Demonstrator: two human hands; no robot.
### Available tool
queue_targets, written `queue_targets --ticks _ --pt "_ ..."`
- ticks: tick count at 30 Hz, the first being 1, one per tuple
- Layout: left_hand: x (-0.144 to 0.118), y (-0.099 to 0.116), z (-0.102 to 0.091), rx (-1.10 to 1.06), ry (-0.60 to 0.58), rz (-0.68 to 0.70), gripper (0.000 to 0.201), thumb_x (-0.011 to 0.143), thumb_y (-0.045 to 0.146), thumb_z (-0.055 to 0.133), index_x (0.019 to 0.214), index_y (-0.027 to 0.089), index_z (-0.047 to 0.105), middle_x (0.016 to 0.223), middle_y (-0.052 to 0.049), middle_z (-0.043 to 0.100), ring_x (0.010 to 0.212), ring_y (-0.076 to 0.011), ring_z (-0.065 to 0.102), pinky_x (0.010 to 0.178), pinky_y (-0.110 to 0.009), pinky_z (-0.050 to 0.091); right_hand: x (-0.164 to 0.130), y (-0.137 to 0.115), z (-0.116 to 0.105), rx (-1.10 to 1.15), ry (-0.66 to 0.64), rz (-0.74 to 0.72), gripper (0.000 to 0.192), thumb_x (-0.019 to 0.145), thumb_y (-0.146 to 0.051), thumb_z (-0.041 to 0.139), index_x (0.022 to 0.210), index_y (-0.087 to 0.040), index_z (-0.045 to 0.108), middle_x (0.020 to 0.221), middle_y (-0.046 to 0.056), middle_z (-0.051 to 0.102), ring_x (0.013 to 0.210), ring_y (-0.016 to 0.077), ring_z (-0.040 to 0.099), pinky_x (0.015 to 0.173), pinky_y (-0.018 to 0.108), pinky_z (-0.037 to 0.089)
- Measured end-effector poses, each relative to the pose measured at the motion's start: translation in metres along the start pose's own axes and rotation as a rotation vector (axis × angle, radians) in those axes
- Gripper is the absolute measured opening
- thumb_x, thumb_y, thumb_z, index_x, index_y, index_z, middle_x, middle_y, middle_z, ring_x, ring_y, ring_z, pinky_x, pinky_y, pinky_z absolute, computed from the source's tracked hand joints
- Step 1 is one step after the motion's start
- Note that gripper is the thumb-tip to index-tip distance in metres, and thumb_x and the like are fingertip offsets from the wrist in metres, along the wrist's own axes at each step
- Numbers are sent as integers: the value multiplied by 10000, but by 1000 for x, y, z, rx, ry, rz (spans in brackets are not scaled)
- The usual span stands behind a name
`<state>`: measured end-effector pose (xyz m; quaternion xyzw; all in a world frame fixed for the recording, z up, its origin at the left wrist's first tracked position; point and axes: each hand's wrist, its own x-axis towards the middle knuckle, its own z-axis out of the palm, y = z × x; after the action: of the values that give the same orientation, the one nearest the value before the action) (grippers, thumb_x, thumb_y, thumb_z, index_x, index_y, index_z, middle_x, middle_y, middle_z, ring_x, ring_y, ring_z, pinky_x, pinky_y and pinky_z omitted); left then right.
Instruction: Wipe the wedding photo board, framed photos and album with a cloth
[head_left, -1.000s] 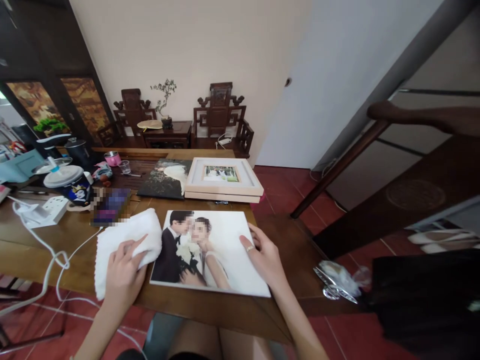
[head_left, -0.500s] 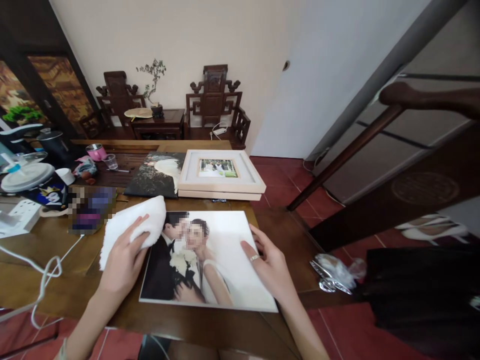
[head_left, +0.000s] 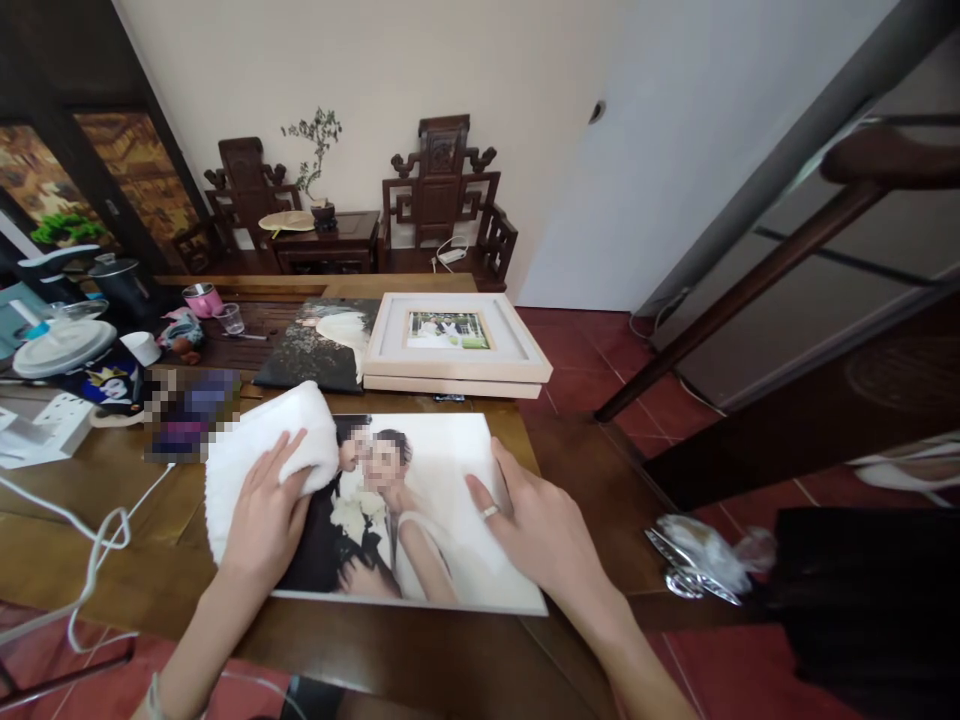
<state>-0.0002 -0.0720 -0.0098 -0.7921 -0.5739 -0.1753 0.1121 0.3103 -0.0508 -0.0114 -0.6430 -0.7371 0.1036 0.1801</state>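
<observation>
A large photo panel showing a couple with white flowers lies flat on the wooden table. My left hand presses a folded white towel over the panel's left side, fingers closed on the cloth. At the right edge, my right hand, wearing a ring, grips the panel with the thumb on top; its other fingers are partly hidden at the side. Behind the panel, two stacked light-wood picture frames sit beside a dark photo print.
A white-lidded tub, a pink cup, a clear cup and a white power strip crowd the left. A white cable loops near the front. On the right are a wooden chair and a crumpled plastic bag.
The towel and my left hand now overlap more of the panel's left side. My right hand has moved slightly left and up along the edge. The view has shifted slightly.
</observation>
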Motion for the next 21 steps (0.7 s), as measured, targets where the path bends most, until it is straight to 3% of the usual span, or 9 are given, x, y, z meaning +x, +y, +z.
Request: queue_targets --ticks 7,12,16,21 --pt "0 1 0 -34 20 -11 371 912 133 379 1205 112 606 1449 -166 480 1366 -353 410 1053 -525 442 -2 -9 -4 -103 10 65 486 969 -418 362 1345 -140 494 998 146 740 844 349 707 660 413 510" --pt "17 -1 -13 -2 -107 11 361 885 125 426 1183 129 630 1497 -162 415 1343 -370 431 1021 -528 461 -5 -3 0 28 42 47 501 953 -436 377 1340 -137 488 896 123 715 795 328 683 688 441 516" --pt "39 1 -20 85 -216 -52 343 832 150 520 1143 157 664 1473 -150 450 1274 -395 480 935 -547 504 -4 7 11 229 252 -121 484 919 -432 446 1294 -136 523 1149 174 610 1081 317 596 913 480 494" --pt "44 9 -7 155 -162 -90 354 857 132 511 1179 164 655 1437 -152 495 1291 -399 462 929 -562 489 -1 12 16 424 228 -272 331 879 -371 566 1182 -242 602 1402 124 485 1283 280 492 1043 476 436"
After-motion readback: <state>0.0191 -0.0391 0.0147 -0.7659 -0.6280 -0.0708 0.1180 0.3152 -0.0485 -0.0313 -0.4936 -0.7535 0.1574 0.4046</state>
